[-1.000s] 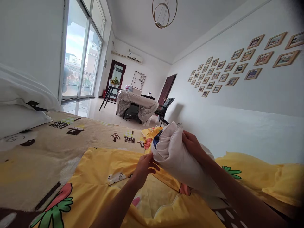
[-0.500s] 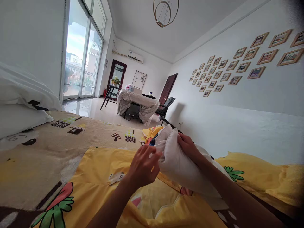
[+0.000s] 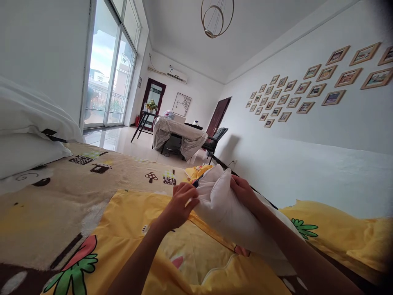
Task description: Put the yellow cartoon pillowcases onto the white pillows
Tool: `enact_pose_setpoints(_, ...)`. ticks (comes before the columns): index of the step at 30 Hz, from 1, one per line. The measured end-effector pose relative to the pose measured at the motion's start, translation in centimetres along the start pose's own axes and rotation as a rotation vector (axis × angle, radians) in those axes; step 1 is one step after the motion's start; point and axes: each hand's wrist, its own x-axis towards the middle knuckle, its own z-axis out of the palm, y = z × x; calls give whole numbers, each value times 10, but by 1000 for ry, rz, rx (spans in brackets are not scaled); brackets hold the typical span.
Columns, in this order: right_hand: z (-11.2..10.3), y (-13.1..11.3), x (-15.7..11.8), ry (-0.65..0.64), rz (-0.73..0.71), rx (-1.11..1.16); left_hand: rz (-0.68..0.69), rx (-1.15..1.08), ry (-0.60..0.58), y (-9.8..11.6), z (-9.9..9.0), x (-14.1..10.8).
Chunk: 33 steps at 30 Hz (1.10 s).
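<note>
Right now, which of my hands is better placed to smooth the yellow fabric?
Probably the left. Your left hand is over the yellow fabric, with its fingertips at the edge of the white pillow. Your right hand is gripping the pillow's other side.

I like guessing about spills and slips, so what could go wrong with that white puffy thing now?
The white bundle could sag or unroll if the right hand lets go, since it looks soft. The left hand is only at its edge, so that side might slip. The yellow cloth underneath might get more wrinkled.
</note>
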Motion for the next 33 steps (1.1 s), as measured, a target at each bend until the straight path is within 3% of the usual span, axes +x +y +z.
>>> enact_pose_setpoints(3, 0, 2, -2, -4, 14, 28, -77, -162, 117, -15, -1, 1)
enact_pose_setpoints(7, 0, 2, -6, -48, 61, 93, -126, -367, 166, -40, 6, 0)
enact_pose_setpoints(9, 3, 3, -8, -69, 70, 125, -142, -419, 131, -51, 6, -3)
enact_pose_setpoints(12, 9, 10, -8, -105, 70, 141, -174, -389, -29, -56, -5, -7)
enact_pose_setpoints(15, 17, 17, -7, -131, 56, 99, -198, -200, -182, -41, -22, -8)
enact_pose_setpoints(18, 22, 22, -6, -132, 35, 64, -146, 1, -166, -11, -31, -4)
enact_pose_setpoints(22, 24, 23, -5, -154, 40, 70, -146, 38, -166, 20, -17, 1)
enact_pose_setpoints(27, 26, 24, -6, -175, 48, 87, -273, 39, -188, 21, 12, 1)
enact_pose_setpoints(33, 28, 27, -7, -188, 62, 122, -238, -14, -196, 18, 17, 1)
